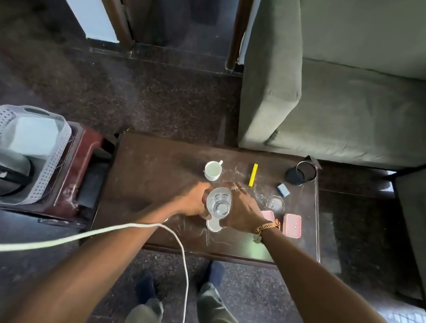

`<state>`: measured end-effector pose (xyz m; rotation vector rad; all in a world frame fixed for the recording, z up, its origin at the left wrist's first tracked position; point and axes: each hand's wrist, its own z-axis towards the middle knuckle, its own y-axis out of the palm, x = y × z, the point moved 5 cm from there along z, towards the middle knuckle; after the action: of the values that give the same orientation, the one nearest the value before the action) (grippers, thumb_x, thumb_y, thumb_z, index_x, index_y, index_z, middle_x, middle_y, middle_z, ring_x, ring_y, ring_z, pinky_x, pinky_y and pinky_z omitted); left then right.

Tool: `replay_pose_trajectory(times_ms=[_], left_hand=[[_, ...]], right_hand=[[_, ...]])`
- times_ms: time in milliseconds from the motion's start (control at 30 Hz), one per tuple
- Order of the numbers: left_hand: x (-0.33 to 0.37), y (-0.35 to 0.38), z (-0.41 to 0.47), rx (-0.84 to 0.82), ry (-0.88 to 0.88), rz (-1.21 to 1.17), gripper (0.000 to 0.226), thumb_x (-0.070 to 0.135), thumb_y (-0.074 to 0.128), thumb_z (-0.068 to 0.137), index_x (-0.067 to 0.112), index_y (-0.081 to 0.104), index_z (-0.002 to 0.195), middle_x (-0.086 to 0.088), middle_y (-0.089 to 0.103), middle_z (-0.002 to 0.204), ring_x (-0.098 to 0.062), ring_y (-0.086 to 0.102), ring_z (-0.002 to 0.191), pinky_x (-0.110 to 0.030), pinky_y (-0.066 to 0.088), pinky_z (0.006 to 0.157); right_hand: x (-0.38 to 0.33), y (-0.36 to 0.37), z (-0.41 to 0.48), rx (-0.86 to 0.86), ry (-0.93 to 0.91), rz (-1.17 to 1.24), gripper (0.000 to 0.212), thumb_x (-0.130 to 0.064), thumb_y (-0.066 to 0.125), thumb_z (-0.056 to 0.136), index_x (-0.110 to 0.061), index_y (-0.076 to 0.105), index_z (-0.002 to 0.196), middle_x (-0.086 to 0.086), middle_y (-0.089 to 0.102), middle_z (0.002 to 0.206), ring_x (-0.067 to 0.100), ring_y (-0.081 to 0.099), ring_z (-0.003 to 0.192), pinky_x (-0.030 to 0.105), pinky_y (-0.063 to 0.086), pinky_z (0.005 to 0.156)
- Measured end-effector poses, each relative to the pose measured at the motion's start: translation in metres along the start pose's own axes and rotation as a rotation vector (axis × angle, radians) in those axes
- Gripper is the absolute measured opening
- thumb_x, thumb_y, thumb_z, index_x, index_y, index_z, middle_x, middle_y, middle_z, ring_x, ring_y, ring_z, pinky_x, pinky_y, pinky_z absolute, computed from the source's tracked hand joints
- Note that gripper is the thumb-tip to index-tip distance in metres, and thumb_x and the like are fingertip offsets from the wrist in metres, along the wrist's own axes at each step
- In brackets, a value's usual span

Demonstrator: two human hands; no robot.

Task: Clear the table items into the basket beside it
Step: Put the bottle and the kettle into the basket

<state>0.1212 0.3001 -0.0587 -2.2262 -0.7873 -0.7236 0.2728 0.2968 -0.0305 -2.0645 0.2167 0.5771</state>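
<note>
Both hands, left [194, 201] and right [241, 211], clamped round clear glass [219, 202] above bench [152, 181]; white mug [213, 170] just beyond.

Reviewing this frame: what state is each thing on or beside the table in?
Clear glass tumbler: upright, held between both hands.
Left hand: grips the tumbler.
Right hand: grips the tumbler.
White ceramic cup: upright, untouched.
Yellow marker: lying flat.
Black cylindrical holder: standing, open-topped.
Pink-lidded box: closed.
White perforated plastic basket: partly filled.
</note>
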Motion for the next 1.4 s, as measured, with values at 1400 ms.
replay_pose_trajectory(times_ms=[1400], left_hand=[[-0.014, 0.026, 0.256, 0.316, 0.121, 0.701, 0.076, 0.045, 0.081, 0.069, 0.023, 0.05, 0.135, -0.009, 0.033, 0.149, -0.035, 0.016, 0.145, -0.049, 0.025, 0.109]], right_hand=[[0.172, 0.045, 0.216, 0.11, 0.094, 0.087, 0.093, -0.019, 0.09, 0.057, -0.009, 0.046, 0.138, 0.009, 0.048, 0.126, 0.03, 0.053, 0.113, 0.035, 0.046, 0.089]])
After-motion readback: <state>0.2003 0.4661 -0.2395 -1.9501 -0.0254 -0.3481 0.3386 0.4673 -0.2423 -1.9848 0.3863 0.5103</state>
